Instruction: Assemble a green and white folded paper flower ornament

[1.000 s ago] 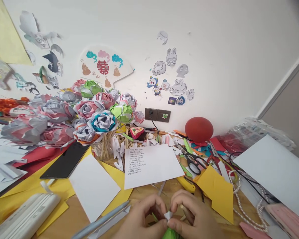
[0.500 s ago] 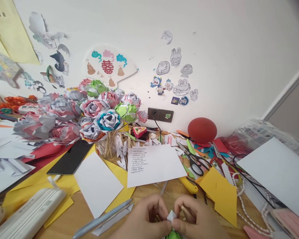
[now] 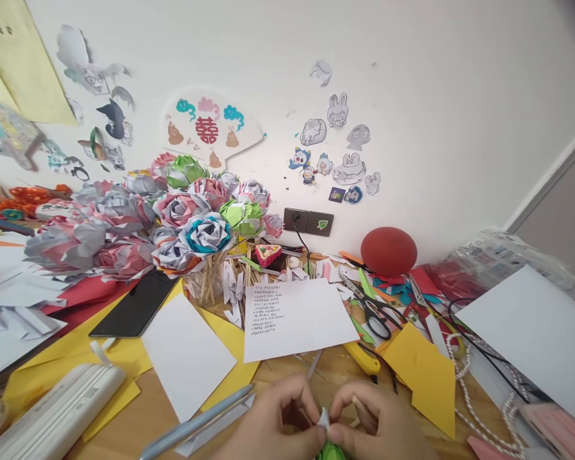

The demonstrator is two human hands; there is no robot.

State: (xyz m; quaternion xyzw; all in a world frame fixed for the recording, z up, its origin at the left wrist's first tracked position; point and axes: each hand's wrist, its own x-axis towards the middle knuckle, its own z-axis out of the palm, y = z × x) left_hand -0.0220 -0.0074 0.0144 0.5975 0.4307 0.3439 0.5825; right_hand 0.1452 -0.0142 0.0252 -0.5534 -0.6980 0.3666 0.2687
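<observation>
At the near edge of the table, my left hand and my right hand meet with their fingertips pinched together. Between them is a folded paper piece, green below with a white pointed tip. Thumbs and forefingers of both hands press on the white tip. A pale wooden stick end shows among the fingers of my right hand. The lower part of the folded piece runs out of the frame. Left of my left hand lie a grey pen and a narrow folded white strip.
A handwritten sheet lies ahead, beside black-handled scissors and a yellow cutter. Paper flowers crowd the back left. Yellow sheets, a pearl string and a red balloon are on the right.
The white tip has turned and looks narrower between my fingertips. My right hand has shifted slightly, and more of the wooden stick shows.
</observation>
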